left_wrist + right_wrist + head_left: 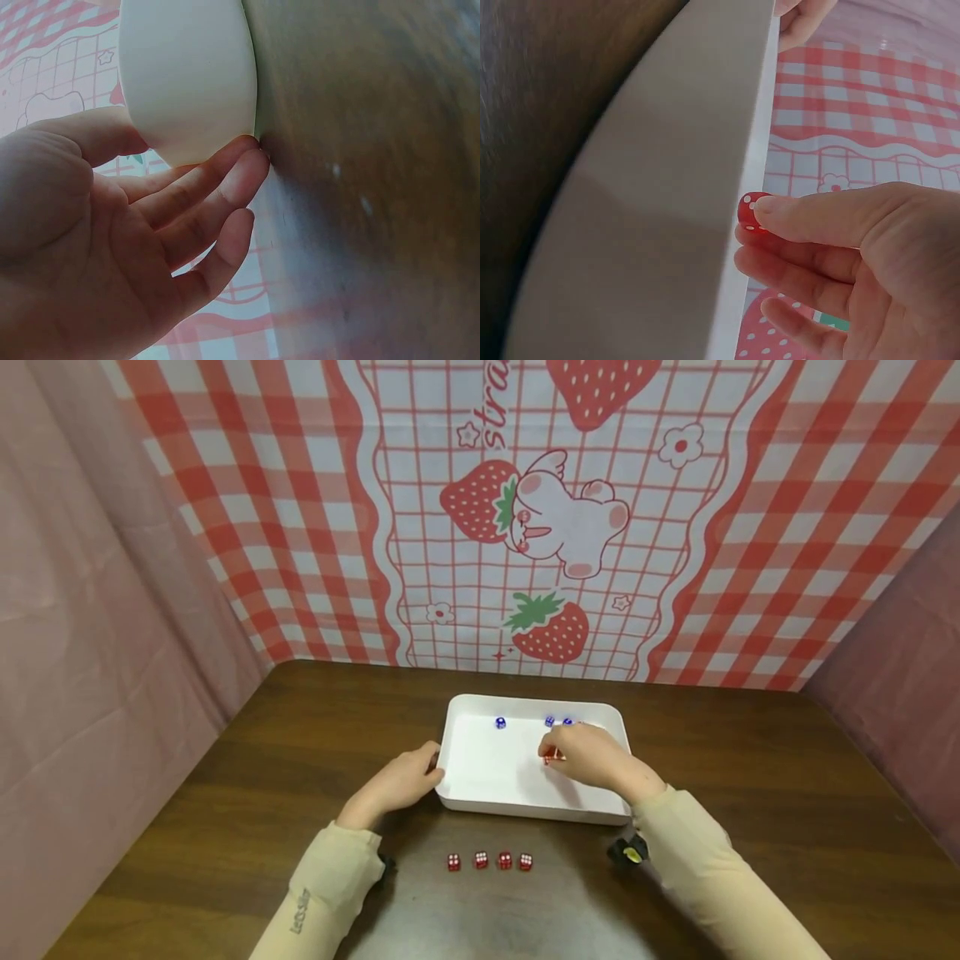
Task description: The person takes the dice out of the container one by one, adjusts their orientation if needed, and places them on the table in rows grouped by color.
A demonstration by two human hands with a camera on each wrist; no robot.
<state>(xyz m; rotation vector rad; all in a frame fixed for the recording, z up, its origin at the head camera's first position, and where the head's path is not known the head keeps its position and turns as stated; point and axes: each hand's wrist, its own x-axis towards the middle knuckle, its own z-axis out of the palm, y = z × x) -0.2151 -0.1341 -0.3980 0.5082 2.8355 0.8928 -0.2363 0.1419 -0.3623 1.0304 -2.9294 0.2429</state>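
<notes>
A white tray (495, 768) lies on the table. At its left end, my left hand (401, 778) grips the wall; in the left wrist view the thumb (112, 135) is by one edge and the fingers (244, 176) by the other. Over the tray's right half, my right hand (588, 756) pinches a red die (751, 211) with white dots between thumb and fingertips. Toward the back inside the tray sit a blue die (500, 722), a second blue die (550, 721) and a third blue die (567, 722), partly behind the right hand.
Several red dice stand in a row on the table in front of the tray, among them a left one (453, 862) and a right one (526, 862). A checked strawberry cloth (555, 635) hangs behind the brown wooden table (300, 727). Pink curtains hang at both sides.
</notes>
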